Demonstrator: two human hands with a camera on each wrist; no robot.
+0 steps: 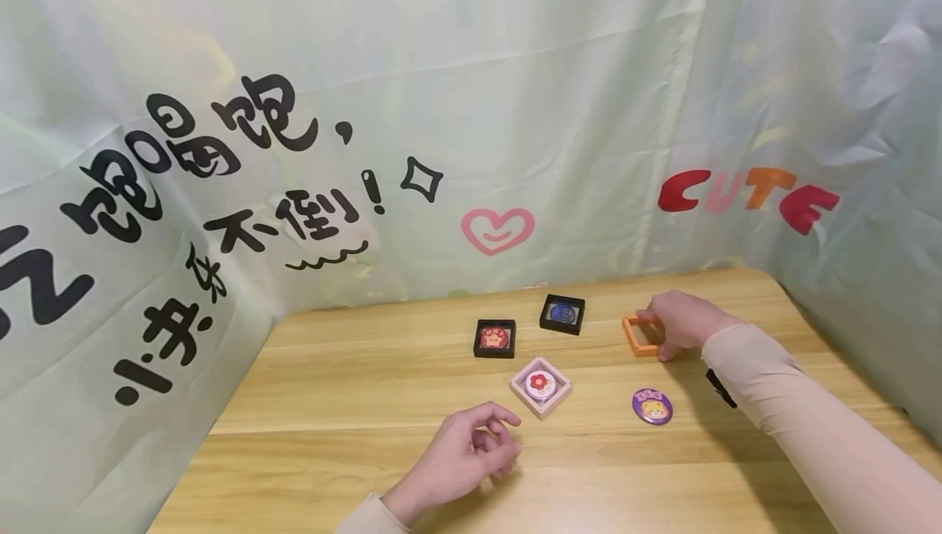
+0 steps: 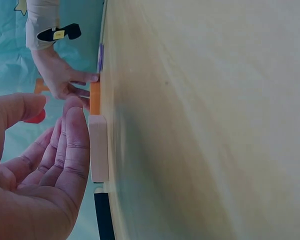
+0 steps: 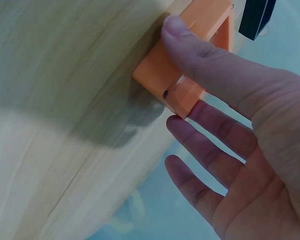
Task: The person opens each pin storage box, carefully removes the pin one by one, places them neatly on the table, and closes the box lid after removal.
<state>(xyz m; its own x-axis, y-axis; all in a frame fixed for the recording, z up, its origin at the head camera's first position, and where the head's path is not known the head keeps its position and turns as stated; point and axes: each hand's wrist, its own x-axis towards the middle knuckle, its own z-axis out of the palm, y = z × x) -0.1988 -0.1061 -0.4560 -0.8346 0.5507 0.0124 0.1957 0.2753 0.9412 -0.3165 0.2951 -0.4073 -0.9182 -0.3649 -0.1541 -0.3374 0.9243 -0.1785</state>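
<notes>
At the right of the table, the right hand point(image 1: 684, 323) pinches an orange square frame point(image 1: 639, 347) between thumb and fingers. The right wrist view shows the thumb of that hand point(image 3: 240, 130) along one side of the orange frame point(image 3: 152, 67) and fingertips at its far edge. Relaxed and holding nothing, the left hand point(image 1: 467, 456) hovers near the pink frame point(image 1: 562, 401), which stands cornerwise around a red-flower badge point(image 1: 540, 384). In the left wrist view, the left hand point(image 2: 55, 170) is beside the pink frame's edge point(image 2: 98, 150). A purple bear badge point(image 1: 652, 407) lies below the orange frame.
Two black frames, one with a red star badge point(image 1: 495, 338) and one with a blue badge point(image 1: 563, 313), lie toward the back of the wooden table point(image 1: 353, 370). A printed cloth point(image 1: 574, 150) hangs behind and at both sides.
</notes>
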